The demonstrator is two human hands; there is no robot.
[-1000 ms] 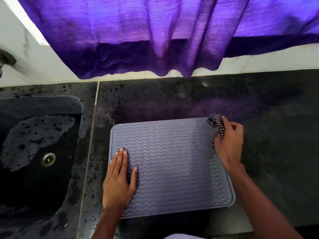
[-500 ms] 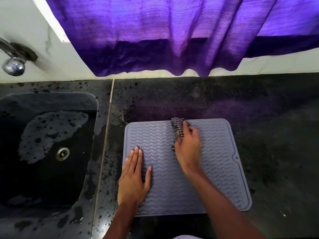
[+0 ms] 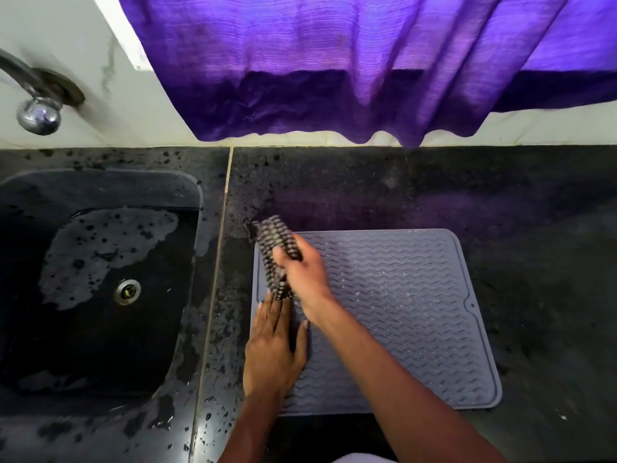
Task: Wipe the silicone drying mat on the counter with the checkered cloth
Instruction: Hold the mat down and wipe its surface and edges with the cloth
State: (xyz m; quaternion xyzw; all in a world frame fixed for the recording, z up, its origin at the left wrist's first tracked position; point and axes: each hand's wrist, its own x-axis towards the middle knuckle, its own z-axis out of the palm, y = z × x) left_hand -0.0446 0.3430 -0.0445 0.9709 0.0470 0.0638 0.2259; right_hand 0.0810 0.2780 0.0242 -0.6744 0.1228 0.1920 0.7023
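Note:
A grey silicone drying mat (image 3: 400, 312) with wavy ridges lies flat on the dark counter (image 3: 400, 188). My right hand (image 3: 305, 274) is closed on the bunched black-and-white checkered cloth (image 3: 275, 248) and presses it on the mat's far left corner, my forearm crossing the mat. My left hand (image 3: 272, 350) lies flat, fingers spread, on the mat's left edge just below the cloth, holding the mat down.
A dark sink (image 3: 100, 289) with a drain (image 3: 127, 291) and wet patches sits left of the mat. A chrome tap (image 3: 38, 111) juts from the white wall. A purple curtain (image 3: 334, 68) hangs over the counter's back edge.
My right hand has swept the cloth leftward across the mat's far edge, from the right corner to the left corner. My left hand has stayed flat on the mat's left side.

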